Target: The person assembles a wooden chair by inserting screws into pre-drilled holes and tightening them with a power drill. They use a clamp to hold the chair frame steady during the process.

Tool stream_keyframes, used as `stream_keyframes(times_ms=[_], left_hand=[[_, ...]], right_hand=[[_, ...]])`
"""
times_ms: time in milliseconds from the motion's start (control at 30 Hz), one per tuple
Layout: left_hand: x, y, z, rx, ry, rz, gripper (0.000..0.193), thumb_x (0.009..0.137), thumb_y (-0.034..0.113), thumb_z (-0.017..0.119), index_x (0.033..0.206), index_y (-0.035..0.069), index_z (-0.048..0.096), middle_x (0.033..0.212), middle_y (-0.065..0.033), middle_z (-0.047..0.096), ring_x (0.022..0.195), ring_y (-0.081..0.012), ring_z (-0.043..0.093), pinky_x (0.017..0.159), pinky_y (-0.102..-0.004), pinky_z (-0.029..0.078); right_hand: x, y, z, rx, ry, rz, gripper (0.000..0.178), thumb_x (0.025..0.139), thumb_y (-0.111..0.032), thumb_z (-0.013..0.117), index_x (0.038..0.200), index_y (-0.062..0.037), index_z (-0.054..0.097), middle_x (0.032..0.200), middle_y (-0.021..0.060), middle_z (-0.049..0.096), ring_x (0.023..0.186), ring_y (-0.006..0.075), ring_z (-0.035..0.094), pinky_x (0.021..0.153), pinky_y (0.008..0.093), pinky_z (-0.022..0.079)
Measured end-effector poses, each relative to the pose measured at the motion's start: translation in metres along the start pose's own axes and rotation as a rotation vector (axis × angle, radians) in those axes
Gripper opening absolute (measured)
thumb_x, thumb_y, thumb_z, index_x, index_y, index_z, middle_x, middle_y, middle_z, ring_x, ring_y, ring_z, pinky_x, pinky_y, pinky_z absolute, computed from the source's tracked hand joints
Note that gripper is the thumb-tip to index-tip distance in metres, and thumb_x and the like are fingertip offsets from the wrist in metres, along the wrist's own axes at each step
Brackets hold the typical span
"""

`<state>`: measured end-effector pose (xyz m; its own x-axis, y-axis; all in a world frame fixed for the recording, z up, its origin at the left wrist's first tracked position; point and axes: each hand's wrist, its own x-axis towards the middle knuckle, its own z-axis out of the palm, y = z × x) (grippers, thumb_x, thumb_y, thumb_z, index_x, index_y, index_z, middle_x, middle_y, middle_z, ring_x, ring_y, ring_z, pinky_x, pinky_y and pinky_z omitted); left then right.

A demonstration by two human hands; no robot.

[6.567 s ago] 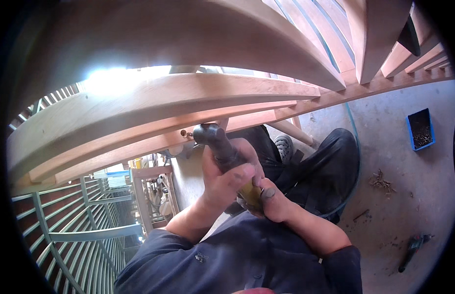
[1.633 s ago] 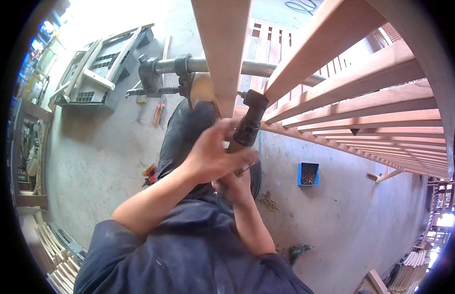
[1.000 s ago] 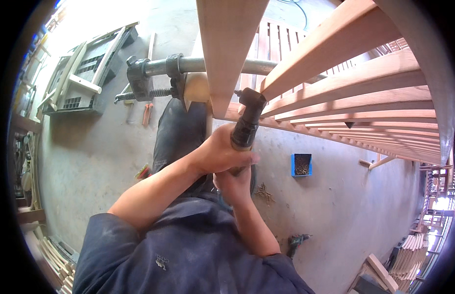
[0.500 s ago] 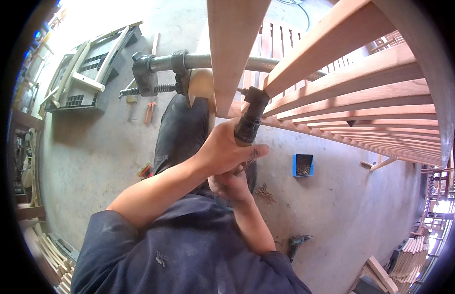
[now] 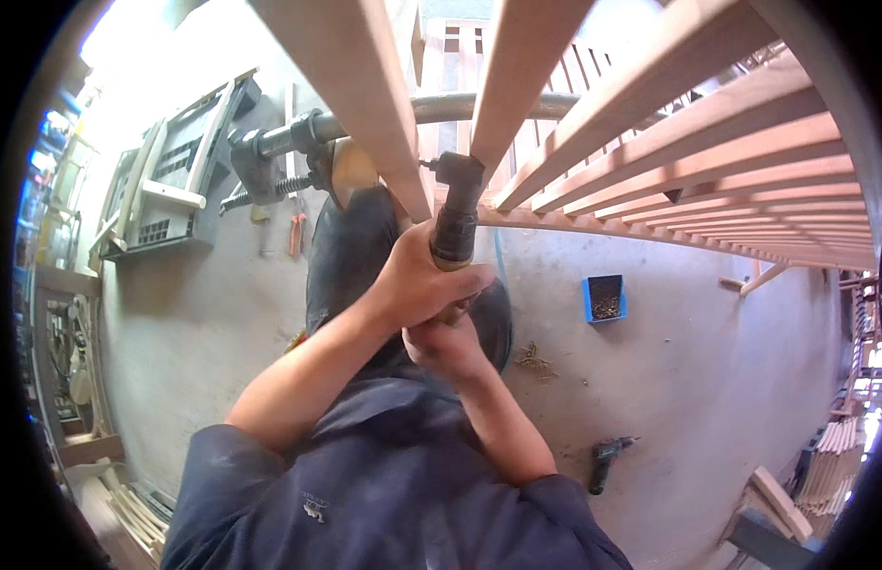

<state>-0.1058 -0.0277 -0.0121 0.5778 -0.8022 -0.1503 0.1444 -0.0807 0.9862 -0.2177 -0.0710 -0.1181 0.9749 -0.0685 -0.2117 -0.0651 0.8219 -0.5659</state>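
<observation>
Beside the angled tool (image 5: 454, 220), wooden slats (image 5: 365, 85) partly hide a pipe clamp (image 5: 312, 131).

A dark angle-headed tool (image 5: 454, 214) slants upward, bit (image 5: 427, 164) pointing left between wooden slats (image 5: 528, 71).

Angle-head tool (image 5: 456, 223), centre: lower half mostly hidden by left hand (image 5: 420, 278) and right hand (image 5: 445, 348). Slats (image 5: 531, 66) cut off, top edge. Blue box (image 5: 587, 302), mid-right: contents (image 5: 605, 307) too small to ID from here.
</observation>
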Motion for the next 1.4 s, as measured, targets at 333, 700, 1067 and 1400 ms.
stream_keyframes(times_ms=[333, 700, 1067, 1400], left_hand=[[-0.006, -0.009, 0.001, 0.324, 0.133, 0.056, 0.025, 0.082, 0.013, 0.079, 0.093, 0.003, 0.059, 0.075, -0.0001, 0.058, 0.07, -0.0085, 0.057, 0.067, -0.025, 0.049], [0.003, -0.018, -0.009, -0.133, -0.121, 0.032, 0.016, 0.076, 0.005, 0.076, 0.074, 0.004, 0.06, 0.071, 0.001, 0.058, 0.066, -0.0075, 0.054, 0.063, -0.026, 0.047], [0.009, -0.028, -0.02, -0.138, -0.25, 0.072, 0.023, 0.077, 0.005, 0.075, 0.092, 0.003, 0.058, 0.077, -0.0027, 0.06, 0.07, -0.0114, 0.06, 0.068, -0.0257, 0.05], [0.008, -0.029, -0.013, -0.18, -0.205, 0.064, 0.02, 0.083, 0.008, 0.077, 0.084, 0.004, 0.058, 0.076, -0.0016, 0.059, 0.069, -0.0093, 0.059, 0.064, -0.0246, 0.048]], right_hand=[[-0.001, -0.016, 0.017, -0.125, 0.036, 0.001, 0.022, 0.076, -0.007, 0.069, 0.095, -0.0062, 0.058, 0.069, 0.0001, 0.057, 0.053, 0.0103, 0.054, 0.046, 0.025, 0.04], [-0.002, -0.018, 0.031, -0.449, 0.25, -0.278, 0.031, 0.079, -0.009, 0.07, 0.107, -0.0041, 0.059, 0.085, -0.0008, 0.06, 0.076, 0.0069, 0.058, 0.062, 0.0255, 0.046], [-0.005, -0.018, 0.04, -0.482, 0.334, -0.31, 0.031, 0.079, -0.007, 0.072, 0.107, -0.0032, 0.06, 0.088, 0.0, 0.063, 0.078, 0.0073, 0.059, 0.065, 0.0255, 0.048], [-0.003, -0.015, 0.036, -0.477, 0.377, -0.366, 0.034, 0.077, 0.0, 0.071, 0.11, 0.0006, 0.06, 0.1, 0.0036, 0.066, 0.092, 0.0122, 0.064, 0.079, 0.0275, 0.052]])
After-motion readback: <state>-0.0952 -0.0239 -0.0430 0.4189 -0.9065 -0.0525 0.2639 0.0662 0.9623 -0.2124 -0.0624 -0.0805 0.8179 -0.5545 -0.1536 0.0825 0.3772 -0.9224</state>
